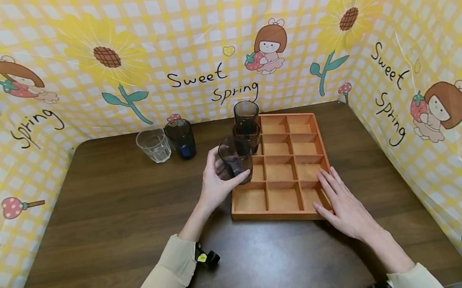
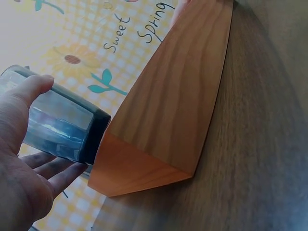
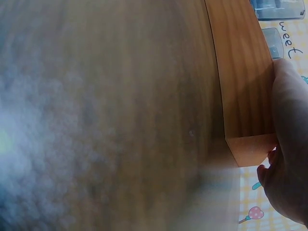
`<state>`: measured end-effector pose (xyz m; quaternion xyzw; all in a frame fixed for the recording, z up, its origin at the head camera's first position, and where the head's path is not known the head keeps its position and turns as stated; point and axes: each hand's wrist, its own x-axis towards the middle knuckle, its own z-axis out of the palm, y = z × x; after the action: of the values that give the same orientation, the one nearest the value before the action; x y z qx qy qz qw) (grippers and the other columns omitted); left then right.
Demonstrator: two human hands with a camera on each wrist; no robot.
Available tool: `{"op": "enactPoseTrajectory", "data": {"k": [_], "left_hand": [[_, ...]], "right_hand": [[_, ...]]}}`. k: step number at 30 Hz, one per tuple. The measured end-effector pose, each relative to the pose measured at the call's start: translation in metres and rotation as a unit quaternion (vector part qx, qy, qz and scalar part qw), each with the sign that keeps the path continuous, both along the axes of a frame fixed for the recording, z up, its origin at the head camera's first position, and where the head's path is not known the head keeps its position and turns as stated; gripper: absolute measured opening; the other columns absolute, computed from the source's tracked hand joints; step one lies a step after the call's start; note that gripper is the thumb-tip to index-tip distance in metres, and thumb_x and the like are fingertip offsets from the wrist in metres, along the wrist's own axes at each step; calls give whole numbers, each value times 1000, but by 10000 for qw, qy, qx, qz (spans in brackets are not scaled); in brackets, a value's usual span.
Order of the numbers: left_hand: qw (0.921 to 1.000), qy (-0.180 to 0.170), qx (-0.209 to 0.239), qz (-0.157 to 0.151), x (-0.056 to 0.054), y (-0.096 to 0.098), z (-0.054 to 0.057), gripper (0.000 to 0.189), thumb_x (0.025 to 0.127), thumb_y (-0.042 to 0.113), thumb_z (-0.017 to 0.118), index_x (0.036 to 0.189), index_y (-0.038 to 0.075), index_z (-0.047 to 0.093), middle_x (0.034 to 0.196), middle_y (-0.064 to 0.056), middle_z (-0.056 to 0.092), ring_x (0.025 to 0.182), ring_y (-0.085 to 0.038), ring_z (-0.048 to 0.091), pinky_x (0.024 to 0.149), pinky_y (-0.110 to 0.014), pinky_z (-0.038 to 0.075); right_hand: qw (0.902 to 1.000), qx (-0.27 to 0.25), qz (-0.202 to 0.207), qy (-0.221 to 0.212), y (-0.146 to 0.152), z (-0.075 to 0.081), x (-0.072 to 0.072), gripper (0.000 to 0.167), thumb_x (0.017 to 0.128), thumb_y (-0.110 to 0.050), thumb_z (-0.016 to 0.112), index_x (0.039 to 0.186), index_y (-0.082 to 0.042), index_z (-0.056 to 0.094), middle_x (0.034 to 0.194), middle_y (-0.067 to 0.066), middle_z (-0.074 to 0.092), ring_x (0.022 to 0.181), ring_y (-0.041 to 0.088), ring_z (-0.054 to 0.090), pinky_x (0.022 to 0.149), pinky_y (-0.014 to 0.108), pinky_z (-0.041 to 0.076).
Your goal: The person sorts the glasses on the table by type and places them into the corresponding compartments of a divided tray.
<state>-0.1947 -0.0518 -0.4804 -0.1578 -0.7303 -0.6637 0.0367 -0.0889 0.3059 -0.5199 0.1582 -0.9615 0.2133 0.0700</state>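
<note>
My left hand [image 1: 214, 183] grips a dark tinted drinking glass [image 1: 236, 160], thumb on its near side. The glass is over the left column of an orange-brown wooden compartment tray [image 1: 281, 215]; whether its base touches the tray is hard to tell. In the left wrist view, the glass [image 2: 62, 122] is beside the tray's upper edge. Two more dark glasses, a rear one [image 1: 246, 111] and a nearer one [image 1: 254, 134], stand in the same column, partly overlapped. My right hand [image 1: 348, 209] rests on the tray's near right corner, fingers fairly straight across its right wall.
On the brown table [image 1: 116, 221], left of the tray, a clear glass [image 1: 155, 146] stands close beside another dark glass [image 1: 180, 139]. Yellow checked cloth [image 1: 187, 50] with printed sunflowers and figures encloses the back and sides.
</note>
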Motion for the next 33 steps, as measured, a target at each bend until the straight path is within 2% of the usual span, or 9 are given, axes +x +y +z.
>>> {"op": "enactPoseTrajectory", "data": {"k": [6,11,17,23,29,33], "left_hand": [[9999,-2,13,-162,-5,7,0,81,87,4,92,151,15,44,134,-20,76,122,-34,76,94,-28,63],[9998,0,-98,-178,-9,11,-1,82,87,5,92,152,15,44,134,-19,76,125,-33,75,97,-31,63],[9997,35,-164,-152,-14,16,-4,83,87,9,93,152,16,44,133,-19,76,122,-34,76,97,-36,64],[9989,132,-438,-109,-17,19,-7,84,86,14,95,153,17,43,132,-18,77,122,-34,76,101,-48,62],[9971,235,-726,-16,-17,21,-9,87,86,15,95,153,13,40,136,-18,72,124,-34,72,105,-53,59],[9965,205,-805,93,-16,21,-10,89,85,17,96,152,11,39,141,-18,67,129,-34,67,109,-55,57]], "right_hand": [[10000,14,3,11,0,0,-1,83,109,-37,67,171,2,29,178,25,31,170,47,15,139,31,5],[10000,44,25,27,0,-1,-2,83,109,-38,67,172,2,29,178,25,31,171,45,14,138,27,2],[10000,61,1,66,1,-1,-1,83,109,-38,68,171,2,30,178,24,32,171,45,16,140,34,8],[9999,42,17,116,0,-1,0,83,108,-36,68,171,3,30,177,26,33,170,47,17,135,22,-1],[9999,40,-6,93,0,-2,0,83,108,-36,68,171,1,30,178,25,32,171,45,15,137,27,2],[10000,36,-1,77,0,-1,0,83,109,-37,68,171,1,30,178,24,32,171,45,16,137,25,1]]}}
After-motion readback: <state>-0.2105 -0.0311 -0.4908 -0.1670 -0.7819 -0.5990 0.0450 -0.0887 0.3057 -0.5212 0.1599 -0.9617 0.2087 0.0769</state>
